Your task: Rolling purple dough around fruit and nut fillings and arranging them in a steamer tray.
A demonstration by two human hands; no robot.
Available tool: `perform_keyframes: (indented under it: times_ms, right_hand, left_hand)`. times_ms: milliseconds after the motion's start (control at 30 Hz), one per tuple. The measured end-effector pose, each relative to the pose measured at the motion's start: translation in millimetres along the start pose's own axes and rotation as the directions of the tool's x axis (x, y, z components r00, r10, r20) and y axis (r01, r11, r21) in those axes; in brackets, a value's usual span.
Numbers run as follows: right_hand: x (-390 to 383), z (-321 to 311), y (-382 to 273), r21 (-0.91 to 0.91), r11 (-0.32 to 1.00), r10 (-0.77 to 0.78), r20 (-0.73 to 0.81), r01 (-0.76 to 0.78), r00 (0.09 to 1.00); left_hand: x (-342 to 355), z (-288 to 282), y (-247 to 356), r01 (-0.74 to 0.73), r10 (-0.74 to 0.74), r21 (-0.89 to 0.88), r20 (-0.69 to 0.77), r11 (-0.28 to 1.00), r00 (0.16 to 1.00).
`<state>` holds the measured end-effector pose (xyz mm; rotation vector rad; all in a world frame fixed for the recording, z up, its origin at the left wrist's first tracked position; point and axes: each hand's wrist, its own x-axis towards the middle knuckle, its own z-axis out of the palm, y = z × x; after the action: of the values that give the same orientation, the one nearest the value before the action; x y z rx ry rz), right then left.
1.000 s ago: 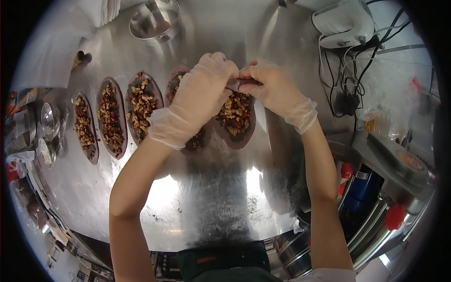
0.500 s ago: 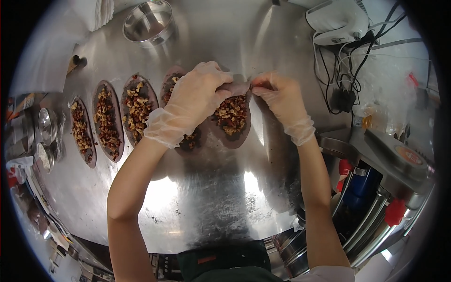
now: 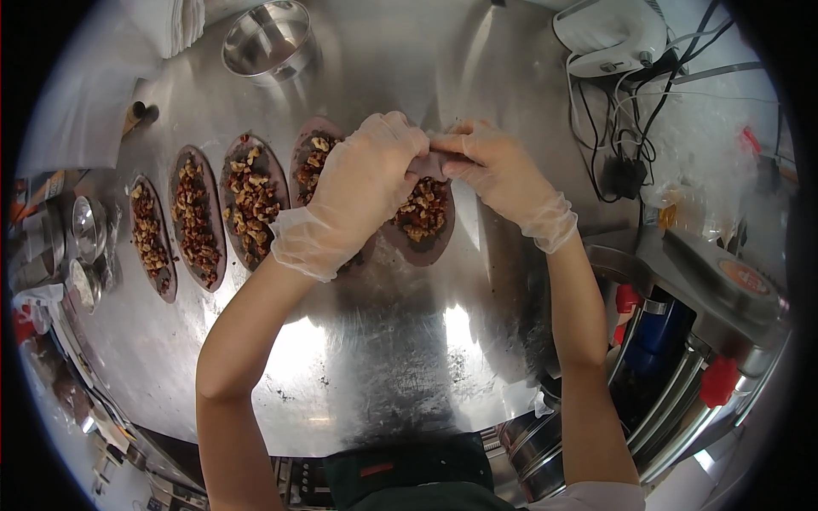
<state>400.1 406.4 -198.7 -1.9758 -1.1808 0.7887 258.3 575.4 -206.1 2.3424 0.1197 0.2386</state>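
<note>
Bright overhead light, glare on steel table (image 3: 409, 358); fisheye edges dark, warped.

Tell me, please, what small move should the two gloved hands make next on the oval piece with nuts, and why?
Probably keep folding the far edge of the rightmost oval over its nut filling. Both the left hand and right hand pinch that far end together, while the near part lies open with nuts showing. The other ovals lie flat, unfolded.

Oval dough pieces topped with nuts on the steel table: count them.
5, in a row: far-left oval, second oval, third oval, fourth oval partly under the left hand, fifth oval beneath both hands. More may be hidden.
</note>
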Motion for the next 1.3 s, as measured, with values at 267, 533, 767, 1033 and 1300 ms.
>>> perform_keyframes:
  times_ms: [267,533,767,1033,1300]
  right_hand:
    - [-11,11,-3,0.202,0.979,0.009,-0.075,0.006,0.997]
    - [-18,12,4,-0.076,0.983,-0.17,-0.059,0.165,0.984]
    - [-23,18,-12,-0.224,0.961,-0.177,-0.051,0.162,0.983]
    - [-47,18,-6,-0.198,0.979,0.001,-0.244,-0.051,0.97]
    - [-57,42,-11,-0.308,0.938,0.039,-0.365,-0.16,0.93]
  left_hand:
    - [-3,-11,-1,-0.013,-0.005,0.182,0.097,0.983,0.995]
    - [-14,1,12,-0.03,0.023,0.149,0.047,0.988,0.999]
    - [-19,0,5,-0.069,0.067,0.273,0.016,0.96,0.998]
    - [-20,5,8,-0.053,0.05,0.24,0.019,0.969,0.999]
    - [-22,3,7,-0.044,0.044,0.199,0.004,0.979,0.999]
